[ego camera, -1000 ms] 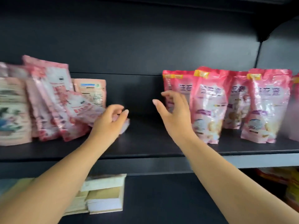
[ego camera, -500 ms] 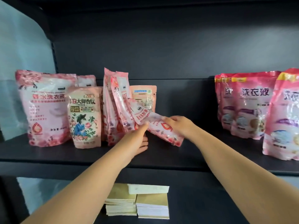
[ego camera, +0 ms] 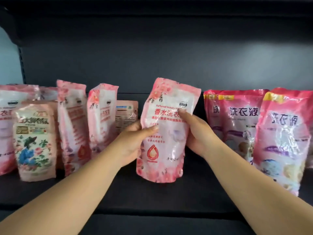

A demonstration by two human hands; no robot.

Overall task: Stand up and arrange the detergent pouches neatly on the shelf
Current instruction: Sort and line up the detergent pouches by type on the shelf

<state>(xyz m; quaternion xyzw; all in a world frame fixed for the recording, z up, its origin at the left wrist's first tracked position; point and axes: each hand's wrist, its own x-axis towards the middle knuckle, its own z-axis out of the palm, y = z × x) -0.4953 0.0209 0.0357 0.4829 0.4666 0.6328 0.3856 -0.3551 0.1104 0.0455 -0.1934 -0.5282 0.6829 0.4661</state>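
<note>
Gripping the pink pouch point(ego camera: 166, 131) by both side edges, the left hand point(ego camera: 130, 146) and right hand point(ego camera: 197, 136) keep it upright over the shelf point(ego camera: 152, 197) gap, apparently for standing it label-forward between neighbouring groups.

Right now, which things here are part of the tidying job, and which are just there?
Job:
- held pouch, gripped by left hand and right hand
- left pouches
- floral pouch
- right pouches
- shelf

Just there:
- back panel
- pale panel far left
</note>
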